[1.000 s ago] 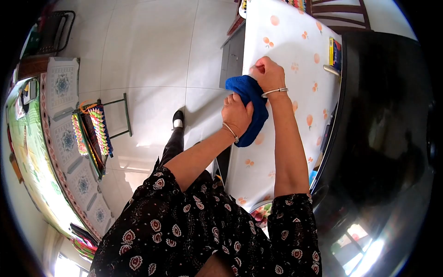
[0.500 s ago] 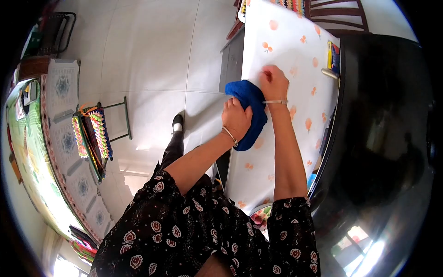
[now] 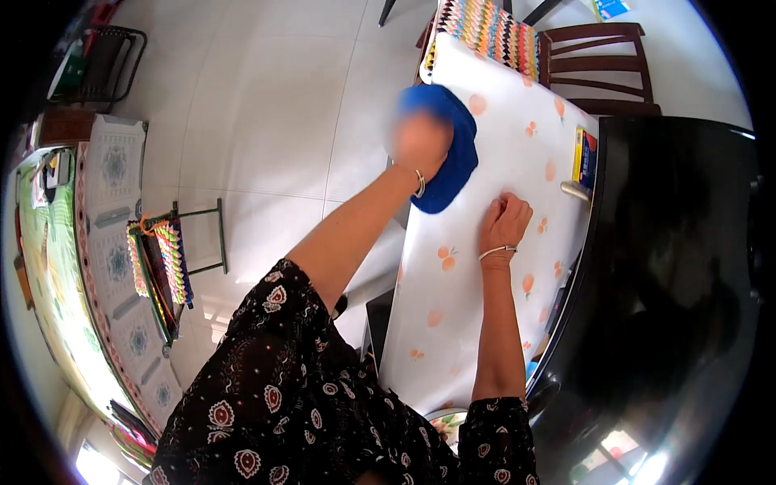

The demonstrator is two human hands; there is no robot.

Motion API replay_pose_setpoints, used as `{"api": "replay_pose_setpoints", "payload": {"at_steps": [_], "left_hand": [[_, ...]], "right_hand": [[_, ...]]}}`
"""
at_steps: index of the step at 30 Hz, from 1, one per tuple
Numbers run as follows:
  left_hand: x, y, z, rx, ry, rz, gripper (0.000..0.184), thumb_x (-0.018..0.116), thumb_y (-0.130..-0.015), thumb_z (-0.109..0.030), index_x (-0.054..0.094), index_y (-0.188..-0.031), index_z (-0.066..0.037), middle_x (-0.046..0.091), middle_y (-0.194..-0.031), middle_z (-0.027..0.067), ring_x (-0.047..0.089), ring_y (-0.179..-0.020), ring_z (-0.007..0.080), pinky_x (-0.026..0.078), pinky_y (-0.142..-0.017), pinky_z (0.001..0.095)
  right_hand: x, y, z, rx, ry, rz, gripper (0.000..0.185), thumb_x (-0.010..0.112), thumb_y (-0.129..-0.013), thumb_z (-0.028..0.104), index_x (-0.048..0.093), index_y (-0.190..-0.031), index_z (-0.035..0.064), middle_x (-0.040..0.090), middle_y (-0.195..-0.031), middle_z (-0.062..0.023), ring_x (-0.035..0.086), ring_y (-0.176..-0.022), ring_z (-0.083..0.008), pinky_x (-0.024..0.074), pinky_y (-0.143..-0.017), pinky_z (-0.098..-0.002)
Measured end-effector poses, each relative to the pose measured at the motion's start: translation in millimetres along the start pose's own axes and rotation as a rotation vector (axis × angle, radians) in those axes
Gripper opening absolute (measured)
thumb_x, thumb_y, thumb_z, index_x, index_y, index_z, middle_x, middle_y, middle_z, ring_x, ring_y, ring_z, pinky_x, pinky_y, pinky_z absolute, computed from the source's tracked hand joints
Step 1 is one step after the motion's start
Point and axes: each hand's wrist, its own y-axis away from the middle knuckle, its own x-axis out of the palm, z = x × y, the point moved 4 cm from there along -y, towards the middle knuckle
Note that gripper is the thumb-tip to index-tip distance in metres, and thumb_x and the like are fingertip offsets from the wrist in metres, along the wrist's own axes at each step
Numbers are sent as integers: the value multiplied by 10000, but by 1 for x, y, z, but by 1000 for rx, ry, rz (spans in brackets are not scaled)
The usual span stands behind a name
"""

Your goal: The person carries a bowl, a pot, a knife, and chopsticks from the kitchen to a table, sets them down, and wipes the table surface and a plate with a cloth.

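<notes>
My left hand (image 3: 422,144) lies over a blue cloth (image 3: 459,153) at the left edge of the table; its fingers are smeared by motion, so their grip does not show. The cloth spreads to the right of the hand and below it, over the edge of the white tablecloth (image 3: 465,299) with orange fruit prints. To the right and nearer my body, my right hand (image 3: 506,222) rests on the tablecloth with its fingers curled in, apart from the blue cloth. Whatever it may hold is hidden.
A black glossy surface (image 3: 663,283) borders the table's right side, beside a yellow and blue box (image 3: 584,158). Beyond the far end stands a wooden chair (image 3: 598,52) with a colourful woven cover (image 3: 493,36). A folding stool (image 3: 166,255) stands on the floor at left.
My left hand and the blue cloth have moved forward along the table edge. My right hand has come away from the cloth, back toward my body. The view has shifted forward.
</notes>
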Motion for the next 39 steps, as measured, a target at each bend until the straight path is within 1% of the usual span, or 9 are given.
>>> {"api": "replay_pose_setpoints", "payload": {"at_steps": [14, 16, 20, 21, 27, 28, 31, 36, 39], "left_hand": [[27, -156, 53, 34, -112, -97, 126, 519, -773, -102, 625, -818, -50, 625, -728, 126, 619, -651, 292, 500, -570, 393], [19, -154, 45, -82, -61, 33, 157, 494, -794, -105, 607, -880, -38, 605, -846, 166, 596, -783, 305, 481, -671, 414], [24, -105, 28, -86, -211, -142, 311, 477, -829, -138, 519, -1096, 16, 483, -1189, 214, 443, -1141, 334, 363, -959, 409], [6, -83, 15, -101, -81, -141, 469, 475, -851, -182, 380, -1243, 57, 320, -1328, 228, 254, -1258, 374, 213, -1055, 417], [-35, 49, -44, 60, 112, -45, 553, 564, -774, -137, 392, -1256, 71, 224, -1398, 213, 184, -1299, 408, 217, -1053, 447], [-36, 71, -52, 94, -50, 46, 562, 541, -817, -264, 404, -1281, 21, 238, -1414, 164, 179, -1319, 345, 192, -1059, 433], [-43, 138, -76, 210, -51, 194, 579, 533, -823, -334, 421, -1277, 8, 233, -1425, 169, 153, -1332, 341, 156, -1065, 454], [-53, 216, -106, 457, 209, 358, 626, 628, -726, -383, 488, -1236, -49, 264, -1414, 185, 189, -1323, 358, 153, -1042, 509], [-48, 193, -98, 512, 123, 361, 601, 638, -720, -368, 501, -1231, -84, 280, -1415, 151, 203, -1323, 328, 154, -1034, 529]], "right_hand": [[10, -38, -11, -10, -27, 25, 102, 486, -801, 28, 493, -903, 33, 466, -833, -134, 429, -808, -306, 368, -740, -399], [9, -38, -11, 9, -27, 24, 102, 495, -801, 31, 490, -902, 36, 465, -833, -134, 428, -807, -306, 368, -739, -399], [10, -36, -12, -12, -14, 2, 96, 506, -804, 44, 485, -898, 40, 467, -833, -134, 429, -806, -306, 371, -740, -399], [10, -36, -12, -7, -7, 15, 113, 518, -798, 46, 487, -906, 44, 470, -841, -133, 434, -811, -308, 373, -743, -404], [10, -37, -14, 6, 6, 17, 134, 537, -797, 70, 501, -925, 55, 481, -864, -136, 447, -828, -315, 377, -756, -419], [10, -36, -14, 11, -7, 11, 130, 533, -800, 70, 507, -926, 53, 487, -865, -138, 450, -831, -316, 379, -759, -419], [5, -27, -21, 82, -184, -28, 123, 523, -808, 73, 528, -926, 38, 522, -872, -142, 478, -847, -321, 396, -772, -409], [-40, 56, -24, 347, -403, -166, 101, 506, -830, 68, 565, -890, 12, 594, -849, -134, 571, -807, -286, 455, -743, -356], [-71, 125, -22, 641, -588, -122, 110, 487, -850, 57, 577, -899, 15, 592, -830, -118, 581, -778, -225, 462, -724, -327]]}}
